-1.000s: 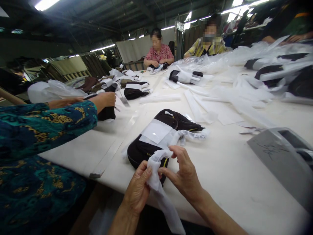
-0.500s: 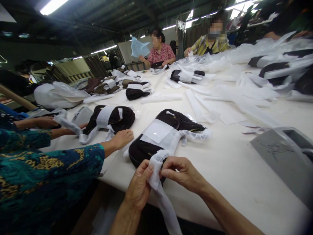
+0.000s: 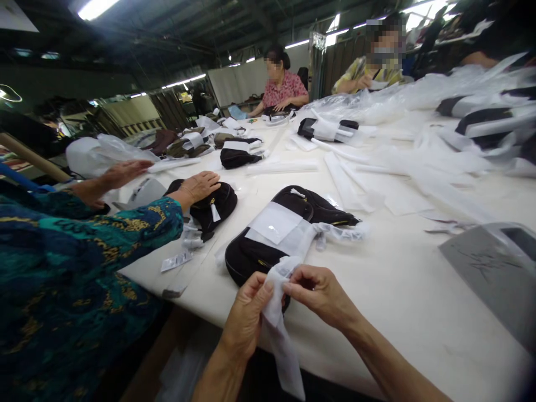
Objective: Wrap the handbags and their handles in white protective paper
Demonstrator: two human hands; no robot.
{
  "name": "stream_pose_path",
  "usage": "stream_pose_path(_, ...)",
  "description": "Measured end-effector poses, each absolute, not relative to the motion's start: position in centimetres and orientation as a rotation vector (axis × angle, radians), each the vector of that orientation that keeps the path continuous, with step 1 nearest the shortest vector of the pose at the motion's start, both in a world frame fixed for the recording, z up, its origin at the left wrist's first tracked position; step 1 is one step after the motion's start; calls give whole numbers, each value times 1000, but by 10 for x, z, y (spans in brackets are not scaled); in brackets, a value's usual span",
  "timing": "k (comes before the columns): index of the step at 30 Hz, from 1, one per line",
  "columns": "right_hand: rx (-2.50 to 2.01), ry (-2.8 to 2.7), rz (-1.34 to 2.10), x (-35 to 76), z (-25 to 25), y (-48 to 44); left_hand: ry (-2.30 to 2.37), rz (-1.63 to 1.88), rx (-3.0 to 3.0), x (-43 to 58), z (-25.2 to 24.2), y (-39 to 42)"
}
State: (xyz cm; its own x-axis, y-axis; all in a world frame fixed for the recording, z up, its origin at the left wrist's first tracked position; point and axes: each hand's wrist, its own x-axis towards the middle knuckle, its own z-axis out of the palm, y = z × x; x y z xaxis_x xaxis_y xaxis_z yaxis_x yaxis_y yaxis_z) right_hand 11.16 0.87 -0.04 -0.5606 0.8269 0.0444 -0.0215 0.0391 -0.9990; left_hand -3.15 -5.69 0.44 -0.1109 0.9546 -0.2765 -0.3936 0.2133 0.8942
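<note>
A black bag with gold zips lies on the white table before me, a band of white paper around its middle. From its near end comes a strip of white wrapping paper, which hangs down past the table edge. My left hand grips this strip between thumb and fingers. Opposite it, my right hand pinches the strip's upper part near the bag. What the paper covers is mostly hidden. At the bag's far right end, another wrapped piece rests on the table.
To my left, a co-worker's hand lies on another black bag. A grey box and scissors are on the right. White paper sheets, plastic and wrapped bags cover the table's far side, where two people work.
My hands stay on the paper strip, its hanging end shifted slightly. The co-worker at left has moved a hand onto the neighbouring bag. Across the table, a person has lowered a blue sheet.
</note>
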Motion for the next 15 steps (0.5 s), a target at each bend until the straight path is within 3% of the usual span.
stream_pose_path(6, -992, -1646, 1544, 108, 4, 6, 1292, 1361, 776, -23, -2, -62)
stream_pose_path(15, -791, -1757, 1541, 114, 0, 4, 1358, 1436, 644, -24, 3, -59)
